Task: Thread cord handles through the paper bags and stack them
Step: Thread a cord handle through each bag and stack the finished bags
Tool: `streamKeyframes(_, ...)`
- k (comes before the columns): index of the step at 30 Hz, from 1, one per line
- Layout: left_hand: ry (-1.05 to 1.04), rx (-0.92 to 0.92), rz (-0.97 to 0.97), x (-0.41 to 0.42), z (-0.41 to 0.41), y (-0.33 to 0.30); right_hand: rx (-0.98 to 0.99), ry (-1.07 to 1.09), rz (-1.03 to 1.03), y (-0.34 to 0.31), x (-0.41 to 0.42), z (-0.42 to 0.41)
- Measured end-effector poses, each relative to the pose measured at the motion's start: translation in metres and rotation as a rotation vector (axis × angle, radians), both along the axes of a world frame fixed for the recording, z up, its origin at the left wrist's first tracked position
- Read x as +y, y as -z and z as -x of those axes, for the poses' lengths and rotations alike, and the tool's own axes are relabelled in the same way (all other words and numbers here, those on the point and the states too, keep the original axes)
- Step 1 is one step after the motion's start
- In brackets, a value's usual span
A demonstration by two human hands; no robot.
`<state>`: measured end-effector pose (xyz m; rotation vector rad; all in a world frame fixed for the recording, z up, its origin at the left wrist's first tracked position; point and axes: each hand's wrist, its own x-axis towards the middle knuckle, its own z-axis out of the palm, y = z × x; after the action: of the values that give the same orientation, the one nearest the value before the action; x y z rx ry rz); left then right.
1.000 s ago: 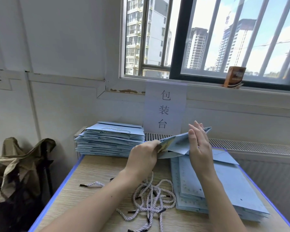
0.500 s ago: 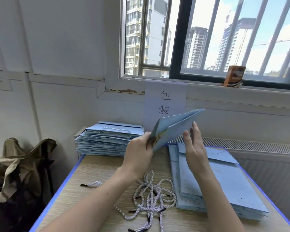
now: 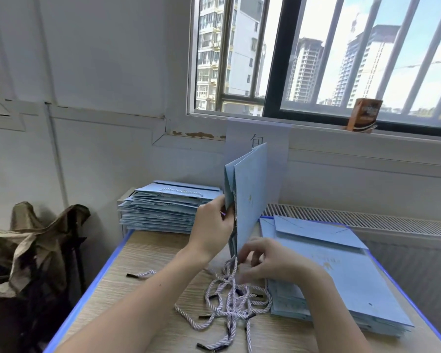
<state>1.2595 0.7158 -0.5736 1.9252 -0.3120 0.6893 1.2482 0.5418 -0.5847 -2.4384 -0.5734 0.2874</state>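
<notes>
A: Right, going left to right: the finished stack [image 3: 168, 205] with cords already in sits at centre left, against the wall. The left hand [image 3: 211, 230] pinches the lower edge of the upright paper bag [image 3: 250, 200] at mid-frame, thumb and fingers curled onto the paper.

B: And the right hand [image 3: 267, 261]?

A: Just below the bag, fingers curled in as if pinching a cord [image 3: 233, 270] that rises from the loose cords [image 3: 229, 301] on the table [image 3: 138, 276]. It's blurred, so I can't tell exactly which fingers hold it.

B: So how should the step go?

A: I'd keep the bag steady with the left hand, hold the cord close to its black tip, and feed that tip straight at the hole so the twist doesn't fray or snag.

B: Can you see the hole?

A: No, the left hand and the bag's fold cover it. The unthreaded stack [image 3: 341, 276] lies at lower right. The sign [image 3: 280, 149] behind the bag is mostly hidden; one character shows.
</notes>
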Motion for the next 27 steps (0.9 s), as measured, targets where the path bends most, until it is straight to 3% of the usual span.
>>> streamKeyframes(9,0.016,0.047,0.041,0.002,0.004,-0.004,-0.051,0.021,0.06,-0.004,0.004,0.005)
streamKeyframes(12,0.027,0.071,0.067,0.001,0.006,-0.005,-0.09,0.108,-0.159,-0.007,0.002,0.003)
streamKeyframes(16,0.067,0.123,0.115,0.001,0.002,-0.003,-0.205,0.274,-0.702,-0.016,-0.008,-0.001)
streamKeyframes(19,0.126,0.175,0.173,0.001,-0.003,0.001,-0.121,0.282,-1.074,-0.025,-0.013,0.002)
streamKeyframes(22,0.159,0.177,0.235,-0.001,-0.006,0.006,0.012,0.19,-1.207,-0.028,-0.015,0.004)
streamKeyframes(27,0.288,0.209,0.492,-0.006,-0.004,0.002,0.004,0.15,-1.305,-0.03,-0.017,0.005)
